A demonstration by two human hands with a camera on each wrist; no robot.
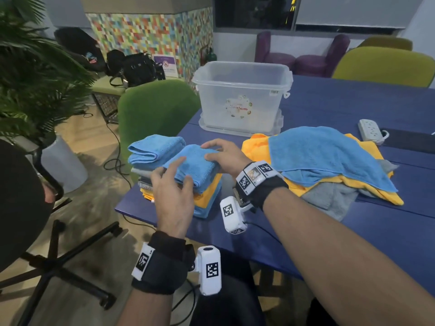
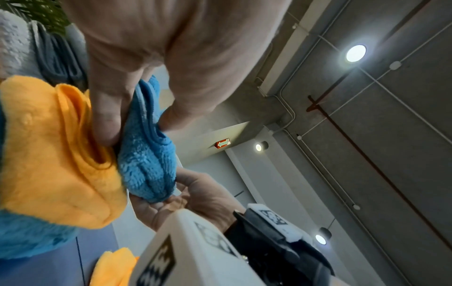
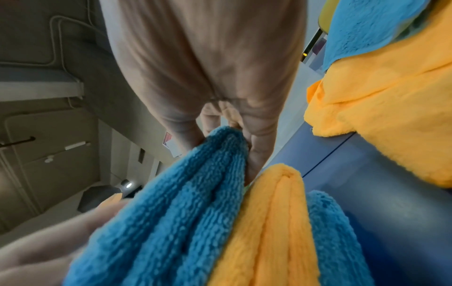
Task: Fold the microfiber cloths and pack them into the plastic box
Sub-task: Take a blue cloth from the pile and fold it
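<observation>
A folded blue cloth (image 1: 197,165) lies on top of a stack of folded orange and blue cloths (image 1: 208,196) at the table's near left corner. My left hand (image 1: 181,170) pinches its near end; the left wrist view shows the hand (image 2: 138,129) with one digit above and one below the blue cloth (image 2: 149,170). My right hand (image 1: 209,151) grips the far end, and in the right wrist view its fingers (image 3: 257,154) are tucked between the blue cloth (image 3: 183,212) and the orange cloth (image 3: 269,222) below. The clear plastic box (image 1: 242,97) stands open behind.
A second stack, with a folded blue cloth (image 1: 155,149) on grey ones, sits left of my hands at the table edge. Unfolded blue, orange and grey cloths (image 1: 329,161) are heaped to the right. A power strip (image 1: 370,129) lies farther right. A green chair (image 1: 155,109) stands beside the table.
</observation>
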